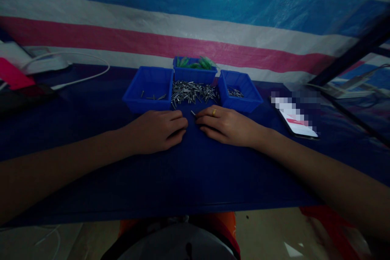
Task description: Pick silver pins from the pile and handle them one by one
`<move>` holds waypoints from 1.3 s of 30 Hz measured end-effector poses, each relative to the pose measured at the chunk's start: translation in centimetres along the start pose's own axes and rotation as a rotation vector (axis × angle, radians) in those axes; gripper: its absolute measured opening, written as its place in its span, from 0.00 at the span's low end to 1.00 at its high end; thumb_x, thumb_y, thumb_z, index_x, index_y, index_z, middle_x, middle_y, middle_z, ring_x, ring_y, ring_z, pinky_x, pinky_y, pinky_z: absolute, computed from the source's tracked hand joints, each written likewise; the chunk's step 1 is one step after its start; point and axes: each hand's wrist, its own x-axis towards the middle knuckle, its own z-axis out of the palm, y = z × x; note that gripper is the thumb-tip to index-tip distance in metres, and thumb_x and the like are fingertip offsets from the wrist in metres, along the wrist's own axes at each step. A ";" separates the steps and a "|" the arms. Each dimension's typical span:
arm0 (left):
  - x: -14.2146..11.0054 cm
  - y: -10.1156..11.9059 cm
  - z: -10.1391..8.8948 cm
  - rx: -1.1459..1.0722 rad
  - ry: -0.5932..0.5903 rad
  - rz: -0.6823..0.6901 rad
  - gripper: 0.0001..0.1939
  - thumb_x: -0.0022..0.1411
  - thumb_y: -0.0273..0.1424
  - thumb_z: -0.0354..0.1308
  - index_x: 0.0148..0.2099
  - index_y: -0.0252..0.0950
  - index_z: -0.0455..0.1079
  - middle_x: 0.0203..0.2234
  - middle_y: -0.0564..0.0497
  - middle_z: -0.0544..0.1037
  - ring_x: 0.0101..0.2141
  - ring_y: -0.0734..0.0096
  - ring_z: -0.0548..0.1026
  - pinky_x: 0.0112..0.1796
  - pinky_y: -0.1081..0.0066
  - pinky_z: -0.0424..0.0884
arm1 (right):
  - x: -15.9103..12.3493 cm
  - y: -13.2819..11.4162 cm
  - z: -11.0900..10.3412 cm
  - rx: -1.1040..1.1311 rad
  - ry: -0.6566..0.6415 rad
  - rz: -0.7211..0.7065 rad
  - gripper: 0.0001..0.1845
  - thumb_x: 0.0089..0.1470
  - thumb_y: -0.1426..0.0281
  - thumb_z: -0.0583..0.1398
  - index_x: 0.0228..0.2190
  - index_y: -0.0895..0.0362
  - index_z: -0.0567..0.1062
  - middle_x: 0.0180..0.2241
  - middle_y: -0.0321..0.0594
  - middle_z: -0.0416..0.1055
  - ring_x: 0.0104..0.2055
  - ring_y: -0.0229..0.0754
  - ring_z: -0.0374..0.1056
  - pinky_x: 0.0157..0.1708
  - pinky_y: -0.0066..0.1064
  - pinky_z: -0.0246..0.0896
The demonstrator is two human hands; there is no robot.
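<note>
My left hand rests on the blue table with its fingers curled together. Whatever may be between those fingertips is hidden. Opposite it, my right hand, with a gold-coloured ring, pinches a small metal pin that sticks out toward the left hand. Just beyond both hands lies a loose pile of similar metal pins. A blue bin left of the pile holds a few pins. Another blue bin on the right has several pins in it.
Behind the pile stands a third blue bin with green plastic-looking items. A lit phone lies to the right. White cable runs across the table's back left. A striped sheet hangs behind.
</note>
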 end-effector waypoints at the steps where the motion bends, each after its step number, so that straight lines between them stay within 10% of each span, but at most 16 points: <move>1: 0.0 0.0 0.0 0.000 -0.004 -0.004 0.12 0.69 0.32 0.45 0.40 0.36 0.69 0.32 0.51 0.75 0.31 0.72 0.74 0.31 0.73 0.67 | 0.0 0.0 0.0 0.002 -0.001 0.003 0.16 0.66 0.70 0.51 0.47 0.64 0.74 0.47 0.51 0.72 0.47 0.46 0.70 0.50 0.42 0.69; 39: 0.0 0.0 0.0 -0.010 -0.004 0.000 0.12 0.69 0.31 0.45 0.40 0.35 0.70 0.33 0.51 0.74 0.31 0.71 0.74 0.30 0.72 0.67 | -0.1 0.0 -0.1 -0.019 -0.001 0.000 0.16 0.66 0.70 0.51 0.47 0.64 0.74 0.47 0.51 0.72 0.47 0.46 0.70 0.49 0.41 0.70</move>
